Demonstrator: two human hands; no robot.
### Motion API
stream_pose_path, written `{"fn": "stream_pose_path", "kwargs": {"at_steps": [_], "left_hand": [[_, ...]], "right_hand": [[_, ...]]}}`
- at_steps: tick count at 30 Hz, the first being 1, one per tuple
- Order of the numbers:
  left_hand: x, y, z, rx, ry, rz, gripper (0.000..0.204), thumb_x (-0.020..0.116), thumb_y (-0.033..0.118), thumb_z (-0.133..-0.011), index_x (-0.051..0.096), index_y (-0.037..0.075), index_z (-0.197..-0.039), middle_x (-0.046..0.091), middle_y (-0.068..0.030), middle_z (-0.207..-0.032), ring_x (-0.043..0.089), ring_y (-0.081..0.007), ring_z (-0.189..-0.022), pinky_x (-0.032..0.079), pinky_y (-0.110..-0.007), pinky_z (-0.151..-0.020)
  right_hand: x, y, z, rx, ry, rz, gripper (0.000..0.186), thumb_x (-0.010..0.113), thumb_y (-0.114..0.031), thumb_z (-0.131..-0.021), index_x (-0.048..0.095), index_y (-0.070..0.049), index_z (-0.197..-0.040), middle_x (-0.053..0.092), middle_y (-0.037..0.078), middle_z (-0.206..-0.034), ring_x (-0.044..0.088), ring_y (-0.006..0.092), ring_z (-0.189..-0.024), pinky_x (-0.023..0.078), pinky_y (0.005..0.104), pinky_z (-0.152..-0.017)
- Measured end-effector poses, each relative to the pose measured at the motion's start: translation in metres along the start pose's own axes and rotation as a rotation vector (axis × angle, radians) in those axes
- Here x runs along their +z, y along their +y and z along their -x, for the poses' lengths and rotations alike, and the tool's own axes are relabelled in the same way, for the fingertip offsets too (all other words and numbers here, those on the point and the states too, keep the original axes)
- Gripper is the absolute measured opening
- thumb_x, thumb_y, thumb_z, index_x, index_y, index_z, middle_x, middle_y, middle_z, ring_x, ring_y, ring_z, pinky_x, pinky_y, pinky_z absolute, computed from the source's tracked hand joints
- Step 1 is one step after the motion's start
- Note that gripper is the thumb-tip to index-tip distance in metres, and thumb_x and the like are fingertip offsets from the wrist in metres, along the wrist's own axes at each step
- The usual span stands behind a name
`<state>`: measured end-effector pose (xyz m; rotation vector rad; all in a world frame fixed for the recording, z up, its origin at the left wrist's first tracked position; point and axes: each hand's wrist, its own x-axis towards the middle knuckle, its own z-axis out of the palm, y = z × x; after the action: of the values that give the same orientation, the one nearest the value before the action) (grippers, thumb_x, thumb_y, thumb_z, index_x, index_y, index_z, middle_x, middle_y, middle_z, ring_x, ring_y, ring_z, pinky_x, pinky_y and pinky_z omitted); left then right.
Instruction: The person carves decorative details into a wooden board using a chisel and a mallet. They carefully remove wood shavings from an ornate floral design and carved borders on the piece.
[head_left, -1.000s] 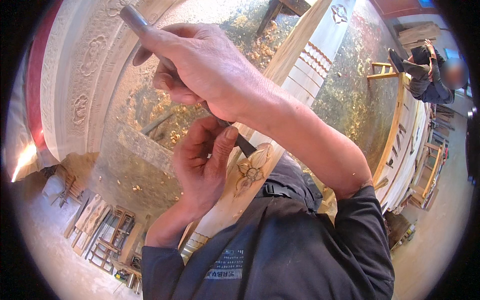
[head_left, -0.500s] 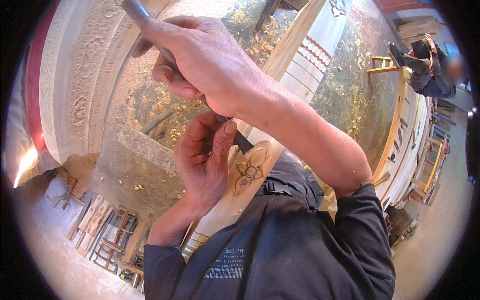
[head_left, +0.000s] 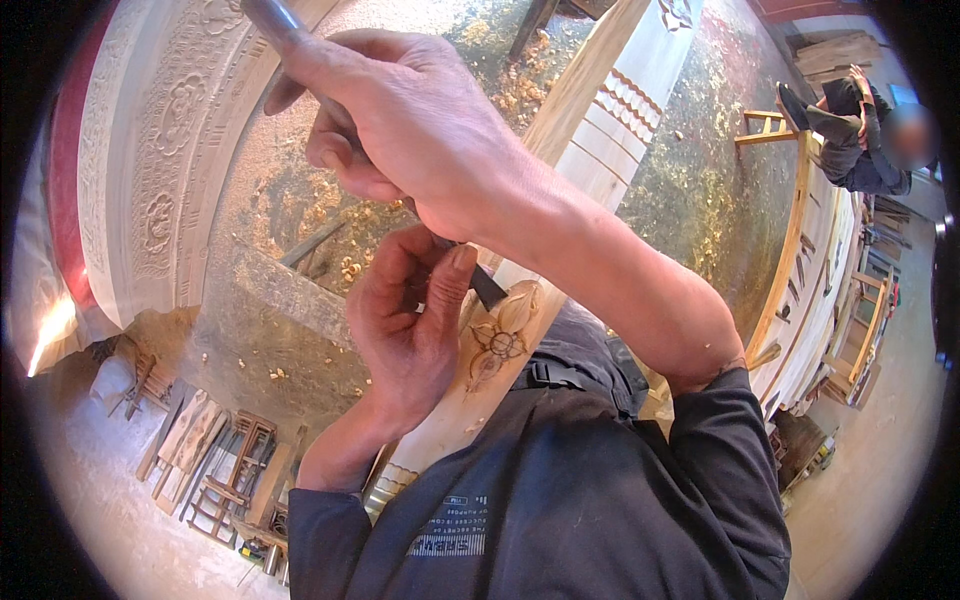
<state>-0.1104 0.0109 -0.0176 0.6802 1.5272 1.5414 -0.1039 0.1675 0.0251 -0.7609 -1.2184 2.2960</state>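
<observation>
My right hand (head_left: 405,125) is wrapped around the upper shaft of a wood chisel (head_left: 487,288), whose rounded end sticks out past the thumb at the upper left. Lower down, my left hand (head_left: 410,325) pinches the same tool near its flat dark blade between thumb and fingers. The blade slants down to a carved flower (head_left: 498,342) on a long pale wooden board (head_left: 455,425), its edge at the petals nearest my left thumb. Part of the chisel's shaft is hidden behind my hands. The board runs diagonally under my right forearm and close against my waist.
Wood shavings (head_left: 350,270) litter the surface beyond the board. A large carved panel (head_left: 150,150) stands at the left. Frames and wood pieces (head_left: 235,465) lie at lower left. On the right, tools rest on a bench (head_left: 800,270), and a person (head_left: 860,130) sits by it.
</observation>
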Motion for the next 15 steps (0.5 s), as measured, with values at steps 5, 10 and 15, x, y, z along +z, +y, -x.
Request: {"fn": "stream_pose_path", "kwargs": {"at_steps": [5, 10, 15], "left_hand": [[0.0010, -0.0003, -0.0006, 0.025, 0.010, -0.005, 0.015, 0.064, 0.002, -0.102, 0.063, -0.006, -0.115, 0.068, -0.0038, -0.101, 0.058, -0.0064, -0.090, 0.049, -0.021, -0.080], [0.0002, -0.0013, -0.0005, 0.016, 0.015, 0.001, 0.016, 0.064, 0.002, -0.102, 0.063, -0.006, -0.116, 0.068, -0.0036, -0.100, 0.058, -0.0065, -0.089, 0.049, -0.021, -0.079], [0.0037, -0.0001, -0.0010, 0.010, 0.040, 0.038, 0.016, 0.064, 0.003, -0.102, 0.063, -0.006, -0.116, 0.068, -0.0038, -0.101, 0.058, -0.0064, -0.089, 0.049, -0.021, -0.079]], "right_hand": [[-0.0001, -0.0016, 0.0018, -0.033, 0.011, 0.013, 0.036, 0.057, -0.029, -0.101, 0.067, 0.005, -0.095, 0.052, 0.004, -0.058, 0.045, 0.0088, -0.047, 0.035, 0.0279, -0.043], [-0.0017, -0.0027, 0.0011, -0.040, 0.014, -0.016, 0.036, 0.057, -0.029, -0.101, 0.067, 0.005, -0.095, 0.052, 0.004, -0.058, 0.045, 0.0086, -0.047, 0.036, 0.0277, -0.043], [-0.0012, -0.0002, -0.0003, -0.054, 0.019, -0.029, 0.036, 0.058, -0.029, -0.101, 0.067, 0.004, -0.094, 0.053, 0.004, -0.059, 0.046, 0.0087, -0.047, 0.036, 0.0275, -0.043]]}}
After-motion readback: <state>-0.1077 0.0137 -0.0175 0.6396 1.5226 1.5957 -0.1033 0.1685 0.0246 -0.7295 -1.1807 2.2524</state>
